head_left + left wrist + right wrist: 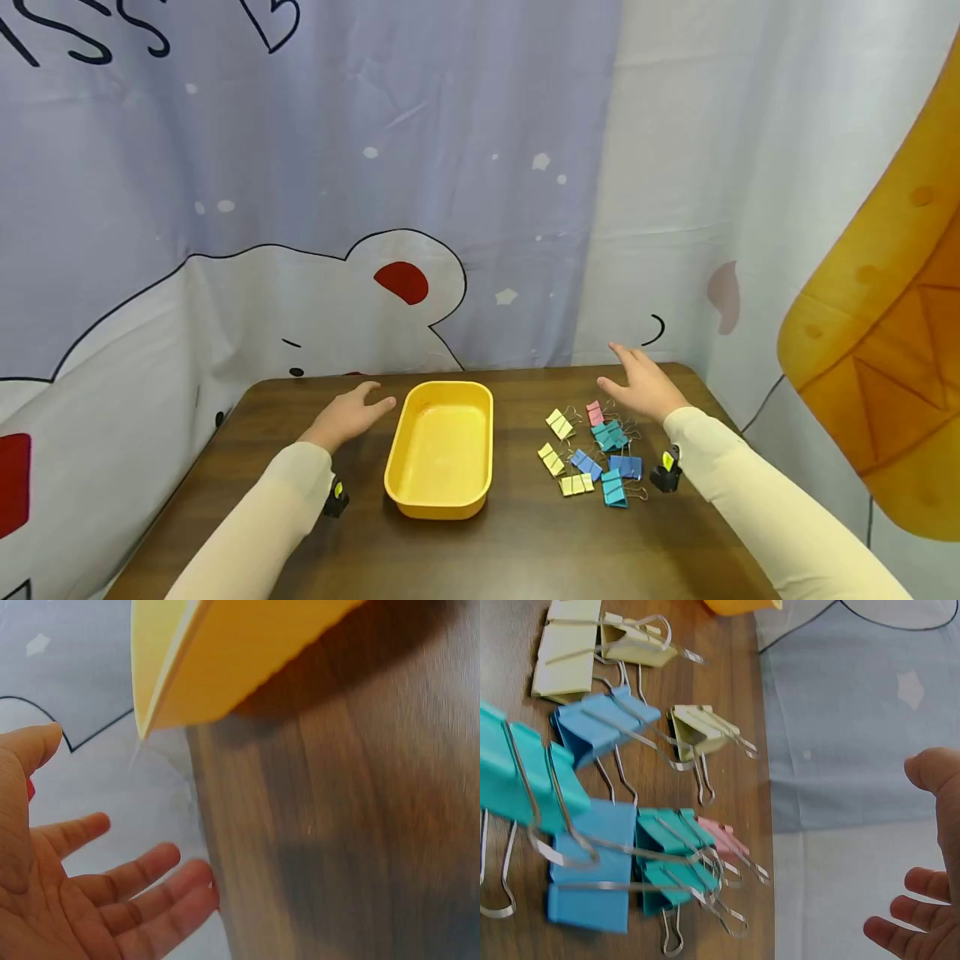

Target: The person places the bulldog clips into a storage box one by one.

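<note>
My left hand [345,419] hovers just left of a yellow plastic tub [442,450], thumb and fingers spread and holding nothing. In the left wrist view its palm and loosely extended fingers show below the tub's corner. On the right, my right hand [643,387] is held beyond a cluster of binder clips, its fingers extended around nothing. Among these clips are a pink one [595,413], a turquoise one [613,488], a blue one [592,870], a pale yellow one [577,484] and green ones [676,859]. Their silver wire handles overlap in places.
A brown wood-grain table [525,550] bears the tub and clips. Behind its far edge hangs a patterned curtain [517,208]. A large orange-yellow cloth shape [892,350] is at the right. Each wrist wears a small black device.
</note>
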A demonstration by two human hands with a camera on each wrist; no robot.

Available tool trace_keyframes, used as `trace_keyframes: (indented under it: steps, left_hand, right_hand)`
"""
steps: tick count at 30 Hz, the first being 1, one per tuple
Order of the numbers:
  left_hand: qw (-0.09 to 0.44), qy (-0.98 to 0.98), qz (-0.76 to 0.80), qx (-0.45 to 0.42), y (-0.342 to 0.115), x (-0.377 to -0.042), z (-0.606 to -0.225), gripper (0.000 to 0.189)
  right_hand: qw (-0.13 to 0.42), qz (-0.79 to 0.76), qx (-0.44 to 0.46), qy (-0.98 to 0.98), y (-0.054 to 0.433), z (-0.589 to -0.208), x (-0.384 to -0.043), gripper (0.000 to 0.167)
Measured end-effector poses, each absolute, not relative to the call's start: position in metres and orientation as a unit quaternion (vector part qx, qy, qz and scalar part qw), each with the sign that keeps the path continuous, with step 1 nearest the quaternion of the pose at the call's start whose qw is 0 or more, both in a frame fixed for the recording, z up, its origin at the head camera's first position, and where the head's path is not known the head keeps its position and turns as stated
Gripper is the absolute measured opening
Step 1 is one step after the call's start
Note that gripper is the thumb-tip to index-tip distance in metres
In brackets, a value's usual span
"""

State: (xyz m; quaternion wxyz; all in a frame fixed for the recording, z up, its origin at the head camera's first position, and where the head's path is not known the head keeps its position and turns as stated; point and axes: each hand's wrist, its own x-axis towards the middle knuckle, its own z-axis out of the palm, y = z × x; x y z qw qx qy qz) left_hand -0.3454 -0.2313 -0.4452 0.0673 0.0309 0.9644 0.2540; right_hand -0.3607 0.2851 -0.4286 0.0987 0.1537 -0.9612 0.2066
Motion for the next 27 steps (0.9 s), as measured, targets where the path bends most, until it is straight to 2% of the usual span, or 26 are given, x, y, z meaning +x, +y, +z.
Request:
trace_keyframes:
  steps: [7, 16, 27]
  left_hand:
    - [0.09, 0.939, 0.33, 0.016, -0.219, -0.339, -0.463, 0.074]
    - [0.11, 0.905, 0.412, -0.006, -0.206, -0.333, -0.479, 0.058]
    - [0.083, 0.853, 0.514, -0.024, -0.198, -0.33, -0.486, 0.043]
  right_hand:
    - [0.109, 0.249, 0.162, -0.949, 0.259, -0.442, -0.357, 0.069]
    - [0.089, 0.311, 0.17, -0.931, 0.227, -0.454, -0.346, 0.06]
    - [0.098, 0.378, 0.185, -0.902, 0.186, -0.465, -0.329, 0.047]
